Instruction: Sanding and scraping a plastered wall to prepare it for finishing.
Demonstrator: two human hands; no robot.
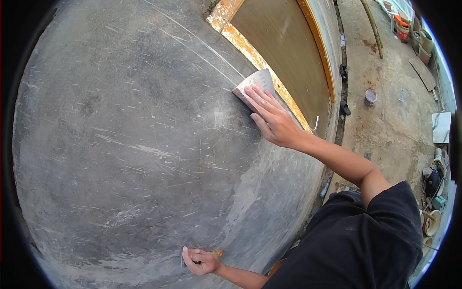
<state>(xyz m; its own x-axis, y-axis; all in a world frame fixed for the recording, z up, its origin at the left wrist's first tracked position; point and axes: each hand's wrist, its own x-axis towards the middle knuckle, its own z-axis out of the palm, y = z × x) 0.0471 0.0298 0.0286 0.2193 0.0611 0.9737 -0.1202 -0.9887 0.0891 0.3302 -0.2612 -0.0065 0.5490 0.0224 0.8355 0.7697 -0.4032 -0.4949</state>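
Observation:
My right hand (274,121) presses a curled sheet of sandpaper (259,80) against a grey plastered wall (151,119), close to the door frame. The sheet's pale backing bears print and faces me, and its dark edge curls up at the lower left. Lower on the wall, my left hand (200,261) is closed around a putty knife. The knife's wooden handle (217,253) sticks out behind the fingers, and its thin blade (183,259) shows beyond the fingertips. Pale scratches and light patches mark the wall around both hands.
A wooden door frame (249,48) with flaking orange and white paint borders a door (288,47) with a metal handle (316,123). On the concrete floor (389,119) stand a paint bucket (370,97) and a bamboo pole (373,27). Several buckets and tools line the far edge.

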